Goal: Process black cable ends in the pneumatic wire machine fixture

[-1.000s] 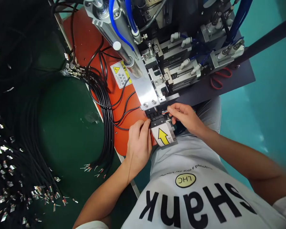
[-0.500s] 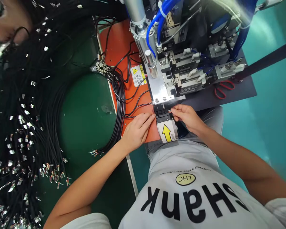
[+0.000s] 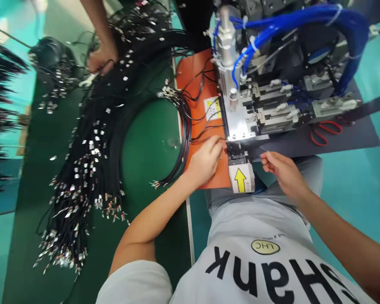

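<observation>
My left hand (image 3: 205, 162) rests on the orange mat (image 3: 194, 80), fingers curled and pinched on a thin black cable (image 3: 210, 138) that runs toward the machine's black fixture (image 3: 236, 157). My right hand (image 3: 283, 172) hovers right of the fixture, apart from it, with its fingers curled together; whether anything is in them is hidden. Below the fixture sits a white label with a yellow arrow (image 3: 240, 179). The metal machine (image 3: 240, 118) stands just behind the fixture.
A loop of black cables (image 3: 182, 139) lies on the green table (image 3: 145, 139). A large heap of cables with metal terminals (image 3: 82, 169) spreads to the left. A co-worker's hand (image 3: 103, 57) works at the far end. Red scissors (image 3: 324, 131) lie on the dark plate, and blue hoses (image 3: 288, 21) run overhead.
My right hand has pulled back to the right, away from the fixture where it pinched a cable end. My left hand stayed by the fixture. The view swung left, revealing the co-worker's hand.
</observation>
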{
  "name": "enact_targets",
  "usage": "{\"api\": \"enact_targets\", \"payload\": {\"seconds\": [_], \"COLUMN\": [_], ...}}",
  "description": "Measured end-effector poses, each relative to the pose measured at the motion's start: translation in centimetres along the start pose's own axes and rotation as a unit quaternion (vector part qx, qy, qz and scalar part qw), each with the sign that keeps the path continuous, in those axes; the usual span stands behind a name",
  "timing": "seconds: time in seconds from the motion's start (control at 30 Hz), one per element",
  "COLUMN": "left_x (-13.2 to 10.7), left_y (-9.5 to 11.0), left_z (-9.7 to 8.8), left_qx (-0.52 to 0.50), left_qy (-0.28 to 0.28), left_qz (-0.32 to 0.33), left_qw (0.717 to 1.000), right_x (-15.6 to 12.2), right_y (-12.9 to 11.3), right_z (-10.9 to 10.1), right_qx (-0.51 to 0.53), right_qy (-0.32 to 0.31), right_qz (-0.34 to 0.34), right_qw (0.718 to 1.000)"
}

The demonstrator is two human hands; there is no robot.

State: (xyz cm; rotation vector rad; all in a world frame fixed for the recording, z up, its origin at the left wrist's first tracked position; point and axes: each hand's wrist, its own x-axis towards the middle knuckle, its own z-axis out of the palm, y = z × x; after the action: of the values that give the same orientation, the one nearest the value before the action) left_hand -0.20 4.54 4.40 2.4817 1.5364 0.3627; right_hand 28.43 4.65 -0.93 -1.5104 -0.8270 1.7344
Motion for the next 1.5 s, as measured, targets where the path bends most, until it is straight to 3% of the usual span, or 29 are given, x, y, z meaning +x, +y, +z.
{"api": "enact_targets", "payload": {"seconds": [0.07, 0.17, 0.27, 0.4, 0.5, 0.63, 0.73, 0.8, 0.9, 1.0, 1.1, 1.17, 1.3, 1.4, 1.5], "left_x": [-1.9, -5.2, -6.9, -6.8, -6.0, -4.1, -2.3, -1.1, 0.4, 1.0, 0.3, -0.6, -1.9, -1.9, -1.5], "left_y": [-0.3, -2.1, -4.3, -4.6, -3.1, -1.6, -0.9, -0.2, 1.3, 2.7, 3.2, 3.2, 3.6, 4.4, 4.8], "left_z": [-2.0, -4.0, -4.5, -5.0, -6.5, -7.6, -6.2, -4.8, -3.3, -3.0, -3.8, -4.5, -5.1, -4.3, -2.9], "left_qx": [0.054, 0.091, -0.051, -0.208, -0.276, -0.266, -0.130, -0.064, -0.031, 0.026, 0.125, 0.166, 0.164, 0.008, -0.134], "left_qy": [-0.038, -0.022, -0.015, 0.044, 0.050, -0.013, 0.016, 0.056, 0.097, 0.109, 0.081, 0.047, -0.011, -0.023, -0.013], "left_qz": [0.002, -0.147, -0.282, -0.337, -0.299, -0.123, 0.041, 0.118, 0.179, 0.184, 0.165, 0.147, 0.078, 0.056, 0.031], "left_qw": [0.998, 0.985, 0.958, 0.917, 0.912, 0.956, 0.991, 0.989, 0.979, 0.977, 0.975, 0.974, 0.983, 0.998, 0.990], "right_x": [-0.8, -1.7, -2.3, -3.3, -4.4, -5.6, -6.0, -6.1, -6.0, -5.6, -5.4, -5.3, -5.0, -4.5, -4.2], "right_y": [-0.4, -0.9, -1.7, -3.0, -3.8, -4.1, -4.0, -3.7, -3.0, -2.2, -1.8, -1.9, -2.4, -2.7, -2.9], "right_z": [-0.7, -1.3, -0.6, 1.2, 2.4, 3.6, 4.0, 4.0, 3.7, 3.9, 4.6, 5.4, 7.2, 7.8, 7.5], "right_qx": [-0.021, -0.025, -0.040, -0.107, -0.157, -0.218, -0.262, -0.280, -0.302, -0.314, -0.272, -0.218, -0.157, -0.161, -0.171], "right_qy": [0.012, 0.009, -0.009, -0.043, -0.084, -0.129, -0.126, -0.109, -0.080, -0.076, -0.091, -0.084, -0.037, -0.045, -0.051], "right_qz": [-0.007, -0.008, -0.016, -0.047, -0.071, -0.114, -0.169, -0.203, -0.263, -0.369, -0.470, -0.477, -0.390, -0.355, -0.337], "right_qw": [1.000, 1.000, 0.999, 0.992, 0.981, 0.961, 0.942, 0.932, 0.913, 0.872, 0.835, 0.848, 0.906, 0.920, 0.924]}}
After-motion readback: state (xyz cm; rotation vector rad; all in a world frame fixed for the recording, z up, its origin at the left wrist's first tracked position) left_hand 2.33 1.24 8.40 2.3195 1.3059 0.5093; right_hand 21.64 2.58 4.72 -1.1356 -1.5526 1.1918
